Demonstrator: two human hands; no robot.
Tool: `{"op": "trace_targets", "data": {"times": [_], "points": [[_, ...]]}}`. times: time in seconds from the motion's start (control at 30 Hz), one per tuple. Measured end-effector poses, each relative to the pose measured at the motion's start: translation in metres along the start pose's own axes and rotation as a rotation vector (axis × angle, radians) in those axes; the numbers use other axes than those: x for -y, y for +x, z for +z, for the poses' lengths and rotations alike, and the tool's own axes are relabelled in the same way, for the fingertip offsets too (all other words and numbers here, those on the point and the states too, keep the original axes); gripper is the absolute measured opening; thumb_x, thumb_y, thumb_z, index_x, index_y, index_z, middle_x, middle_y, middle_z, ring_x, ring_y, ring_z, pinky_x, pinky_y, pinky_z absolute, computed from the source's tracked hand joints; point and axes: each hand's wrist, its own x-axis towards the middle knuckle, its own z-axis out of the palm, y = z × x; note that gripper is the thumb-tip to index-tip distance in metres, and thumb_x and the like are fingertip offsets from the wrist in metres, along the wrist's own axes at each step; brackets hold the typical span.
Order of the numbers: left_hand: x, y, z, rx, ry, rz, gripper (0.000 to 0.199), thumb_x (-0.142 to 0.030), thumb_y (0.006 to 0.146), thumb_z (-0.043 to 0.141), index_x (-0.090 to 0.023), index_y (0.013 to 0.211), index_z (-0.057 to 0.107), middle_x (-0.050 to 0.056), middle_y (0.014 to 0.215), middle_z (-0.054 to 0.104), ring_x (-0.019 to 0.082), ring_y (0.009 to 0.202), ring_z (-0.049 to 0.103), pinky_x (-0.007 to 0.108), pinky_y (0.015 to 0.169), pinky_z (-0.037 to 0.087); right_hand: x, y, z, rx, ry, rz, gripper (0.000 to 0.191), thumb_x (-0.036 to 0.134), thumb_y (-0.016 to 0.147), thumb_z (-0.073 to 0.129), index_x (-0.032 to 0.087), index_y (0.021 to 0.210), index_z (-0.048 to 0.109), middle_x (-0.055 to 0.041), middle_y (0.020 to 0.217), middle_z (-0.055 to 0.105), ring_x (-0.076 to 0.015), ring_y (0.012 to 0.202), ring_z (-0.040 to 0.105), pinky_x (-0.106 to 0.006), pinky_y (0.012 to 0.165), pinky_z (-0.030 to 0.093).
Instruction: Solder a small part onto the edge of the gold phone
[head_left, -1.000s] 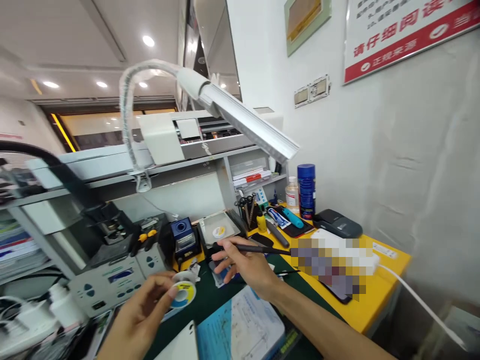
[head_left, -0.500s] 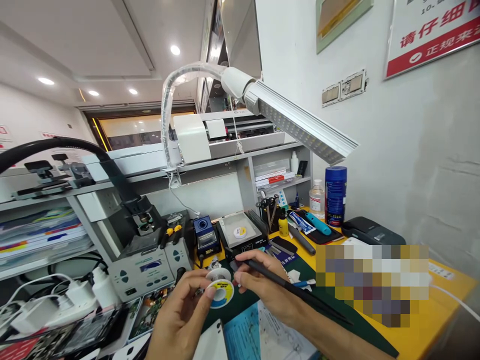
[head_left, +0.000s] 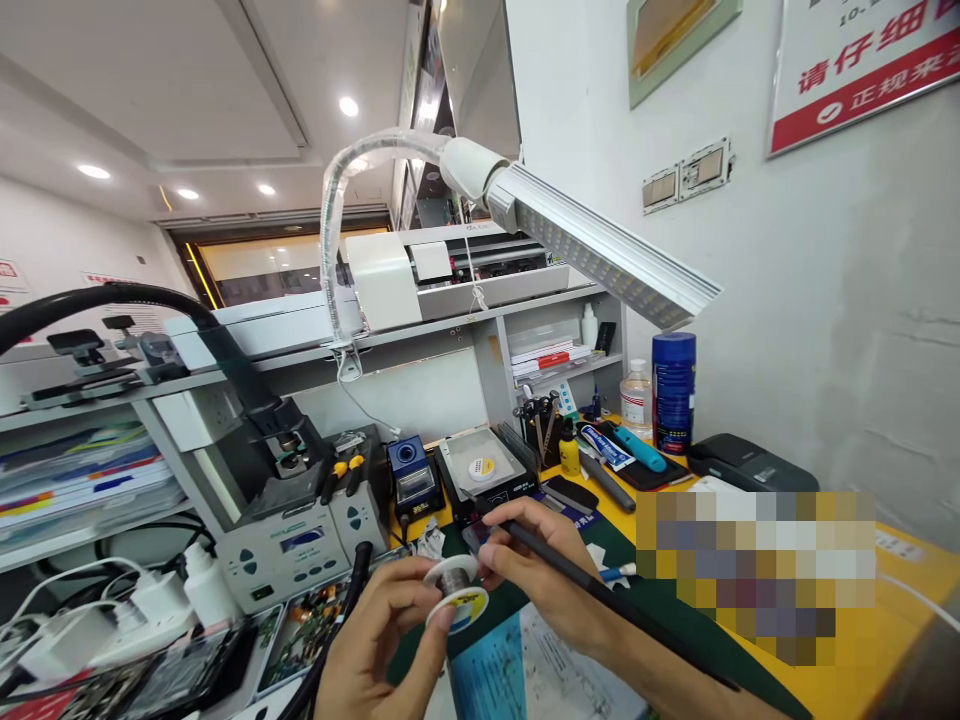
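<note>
My left hand (head_left: 386,635) pinches a spool of solder wire (head_left: 454,580) between thumb and fingers. Grey wire shows between the spool's white flanges, and the near flange bears a yellow label. Close beside the spool, the fingers of my right hand (head_left: 544,565) are closed. A long black tapered tool (head_left: 607,598) lies through that hand, its thin end running back along the forearm. Whether the right fingertips also touch the wire I cannot tell. Below both hands are a green mat (head_left: 675,620) and a blue-and-white sheet (head_left: 491,665).
Behind the hands stand a blue soldering station (head_left: 414,475), a flat heating plate (head_left: 480,465) and a grey control unit (head_left: 289,560). Circuit boards (head_left: 311,610) lie at left. A yellow bottle (head_left: 569,452) and blue can (head_left: 673,393) stand at right. A lamp (head_left: 600,245) hangs overhead.
The spool has shifted slightly right and down and tilted, so more of its wire shows. Both hands have moved a little right. More of a black cable shows left of my left hand.
</note>
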Motion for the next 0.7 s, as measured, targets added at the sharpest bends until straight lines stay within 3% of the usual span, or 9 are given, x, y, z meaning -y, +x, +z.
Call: {"op": "trace_targets", "data": {"times": [0.4,0.57,0.7], "points": [[0.002,0.005,-0.002,0.023,0.125,0.039,0.016,-0.031,0.083,0.071,-0.026,0.098,0.070,0.009,0.110,0.065,0.027,0.109,0.063,0.033,0.089,0.056,0.002,-0.005,-0.002,0.013,-0.129,-0.081,0.016,0.027,0.085,0.076,0.021,0.096,0.066,-0.0019,0.077,0.077,-0.0216,0.075,0.078,-0.033,0.074,0.062],[0.000,0.011,-0.008,0.125,0.173,-0.039,0.018,-0.035,0.088,0.069,-0.029,0.103,0.076,0.008,0.119,0.069,0.028,0.116,0.063,0.034,0.090,0.054,0.007,-0.007,0.001,-0.005,-0.187,-0.094,0.017,0.030,0.086,0.076,0.021,0.095,0.065,-0.0029,0.078,0.078,-0.0219,0.076,0.078,-0.033,0.073,0.061],[-0.006,0.014,-0.011,0.079,0.045,-0.175,0.024,-0.042,0.081,0.076,-0.025,0.098,0.073,0.006,0.115,0.073,0.029,0.110,0.066,0.035,0.092,0.054,0.009,-0.008,0.001,-0.023,-0.204,-0.101,0.018,0.032,0.086,0.077,0.020,0.095,0.066,-0.0039,0.078,0.079,-0.0230,0.076,0.078,-0.034,0.074,0.062]]}}
